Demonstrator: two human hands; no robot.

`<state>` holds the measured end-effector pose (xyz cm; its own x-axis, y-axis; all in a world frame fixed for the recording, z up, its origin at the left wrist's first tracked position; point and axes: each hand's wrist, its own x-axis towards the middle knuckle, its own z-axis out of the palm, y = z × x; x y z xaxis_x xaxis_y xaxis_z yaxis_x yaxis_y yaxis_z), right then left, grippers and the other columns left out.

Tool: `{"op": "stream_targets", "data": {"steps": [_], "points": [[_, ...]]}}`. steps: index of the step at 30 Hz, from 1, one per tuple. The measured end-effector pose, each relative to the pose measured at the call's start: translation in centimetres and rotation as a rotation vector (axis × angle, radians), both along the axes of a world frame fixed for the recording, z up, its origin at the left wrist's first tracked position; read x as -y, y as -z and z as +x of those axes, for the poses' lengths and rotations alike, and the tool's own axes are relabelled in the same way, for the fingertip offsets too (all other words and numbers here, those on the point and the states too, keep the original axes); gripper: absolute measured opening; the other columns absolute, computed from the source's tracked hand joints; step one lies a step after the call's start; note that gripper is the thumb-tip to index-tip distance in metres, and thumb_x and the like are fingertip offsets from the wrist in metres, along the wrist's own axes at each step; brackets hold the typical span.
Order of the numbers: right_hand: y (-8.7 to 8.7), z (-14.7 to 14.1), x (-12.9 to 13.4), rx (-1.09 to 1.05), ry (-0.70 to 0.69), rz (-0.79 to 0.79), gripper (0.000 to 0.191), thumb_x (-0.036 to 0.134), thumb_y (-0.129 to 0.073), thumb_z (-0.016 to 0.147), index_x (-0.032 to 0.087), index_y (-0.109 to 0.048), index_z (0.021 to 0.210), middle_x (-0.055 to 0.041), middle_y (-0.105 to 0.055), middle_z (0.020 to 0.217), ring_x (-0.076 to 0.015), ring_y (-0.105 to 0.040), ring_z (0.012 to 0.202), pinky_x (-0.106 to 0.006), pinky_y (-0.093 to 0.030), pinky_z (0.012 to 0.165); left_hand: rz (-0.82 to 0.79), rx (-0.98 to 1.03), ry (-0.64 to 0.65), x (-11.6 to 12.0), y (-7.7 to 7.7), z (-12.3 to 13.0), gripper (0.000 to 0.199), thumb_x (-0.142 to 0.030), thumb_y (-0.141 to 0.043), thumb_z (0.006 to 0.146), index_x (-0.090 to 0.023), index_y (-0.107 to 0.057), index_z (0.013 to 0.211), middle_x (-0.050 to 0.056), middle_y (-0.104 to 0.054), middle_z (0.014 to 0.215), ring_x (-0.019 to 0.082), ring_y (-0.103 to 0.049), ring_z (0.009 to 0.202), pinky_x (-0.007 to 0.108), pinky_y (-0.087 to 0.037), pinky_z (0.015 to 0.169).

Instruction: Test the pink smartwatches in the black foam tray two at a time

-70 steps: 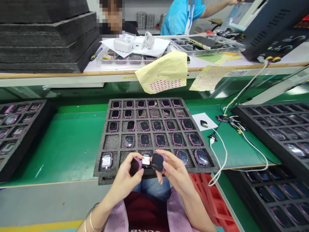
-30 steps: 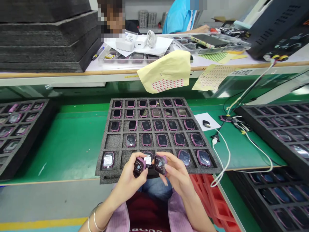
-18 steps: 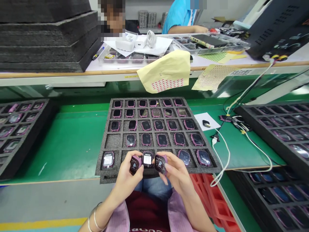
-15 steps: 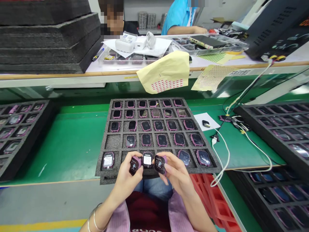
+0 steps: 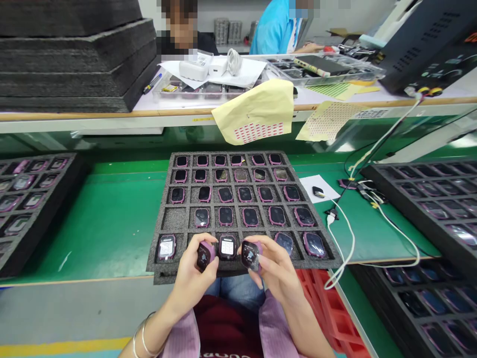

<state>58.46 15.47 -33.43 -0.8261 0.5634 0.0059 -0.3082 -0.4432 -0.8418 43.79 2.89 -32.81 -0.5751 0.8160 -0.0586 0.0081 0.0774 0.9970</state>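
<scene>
My left hand (image 5: 196, 271) grips a purple-cased smartwatch (image 5: 204, 255) without a strap, its dark screen lit with a small picture. Another purple smartwatch (image 5: 250, 255), also lit, is pinched in my right hand (image 5: 276, 268). Both are held tilted over the front row of a grey foam tray (image 5: 175, 217). Between my hands, a watch with a white screen (image 5: 227, 246) lies in its compartment. A similar white-screened watch (image 5: 166, 246) sits in the front left compartment. Several dark-screened purple watches fill other compartments. My fingers hide part of the front row.
More foam trays of watches stand at the left (image 5: 44, 209) and right (image 5: 436, 199). White cables (image 5: 350, 233) run along the right side. Red plastic crates (image 5: 331, 308) are below the bench. Black foam trays (image 5: 74, 64) are stacked on the shelf. Two people sit beyond it.
My hands have moved slightly apart, each still holding its watch. The right watch's screen has turned more toward me. Across the shelf, the person in blue has shifted an arm.
</scene>
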Motion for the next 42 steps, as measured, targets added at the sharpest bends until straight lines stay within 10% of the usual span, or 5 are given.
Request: {"op": "stream_targets", "data": {"steps": [10,22,42], "points": [[0.0,-0.1,-0.2,0.060,-0.012,0.037,0.042,0.030,-0.062,0.090,0.023,-0.054,0.131,-0.0091,-0.063,0.098,-0.0113,-0.055,0.055,-0.024,-0.044,0.047,0.070,0.277,0.101,-0.9,0.4,-0.2,0.057,-0.021,-0.062,0.082,-0.022,-0.037,0.133,0.001,-0.054,0.089,0.010,-0.054,0.065,0.023,-0.050,0.060],[-0.1,0.1,0.2,0.143,0.017,0.125,0.033,0.023,-0.064,0.087,0.022,-0.055,0.119,-0.0042,-0.062,0.088,-0.0103,-0.056,0.052,-0.021,-0.042,0.045,0.134,0.416,0.206,-0.3,0.6,-0.6,0.045,-0.022,-0.051,0.089,-0.021,-0.044,0.133,0.007,-0.061,0.102,0.019,-0.064,0.088,0.031,-0.058,0.071],[-0.1,0.2,0.0,0.068,0.013,0.046,0.033,0.029,-0.068,0.086,0.022,-0.061,0.117,-0.0113,-0.068,0.104,-0.0156,-0.065,0.056,-0.026,-0.053,0.046,-0.010,0.249,0.121,-0.7,-0.3,0.4,0.036,-0.019,-0.063,0.080,-0.021,-0.052,0.113,-0.001,-0.053,0.085,0.008,-0.050,0.060,0.018,-0.043,0.052]]}}
